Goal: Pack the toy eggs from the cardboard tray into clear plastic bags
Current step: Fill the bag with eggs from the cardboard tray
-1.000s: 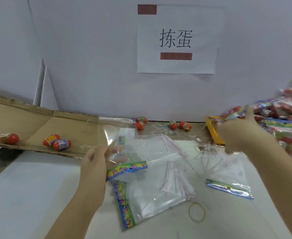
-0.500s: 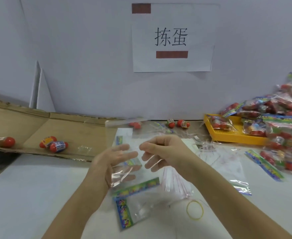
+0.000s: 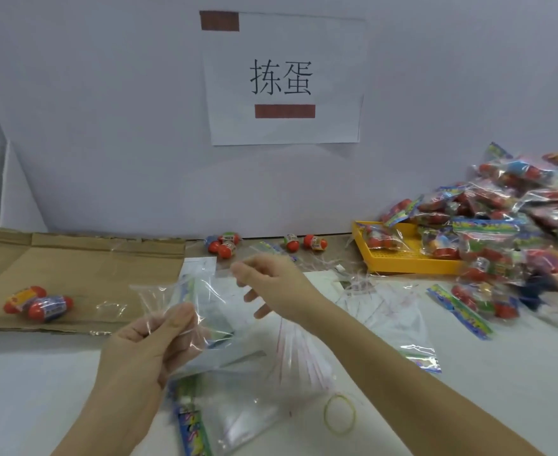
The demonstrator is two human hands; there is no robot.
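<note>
1. The left hand point(image 3: 146, 343) grips the lower part of a thin clear plastic bag point(image 3: 189, 301), with its fingers curled round the film. The right hand point(image 3: 271, 284) pinches the bag's upper edge between thumb and forefinger, and its other fingers hang loose.
2. The bag is held in the air between both hands, above the white table point(image 3: 40, 390), and looks empty. The step in hand appears to be opening its mouth.
3. The film looks clingy, so sliding the pinching thumb and finger against each other should part the two layers. A hard tug would likely crumple or tear it.
4. A low, steady left grip would keep the mouth taut and turned toward the eggs.
5. Two red plastic toy eggs with printed wrappers point(image 3: 37, 302) lie touching on the flat brown cardboard tray point(image 3: 73, 264), left of the bag. They are the closest to load.
6. More red eggs by the wall point(image 3: 223, 246) lie on the table beyond the right hand.
</note>
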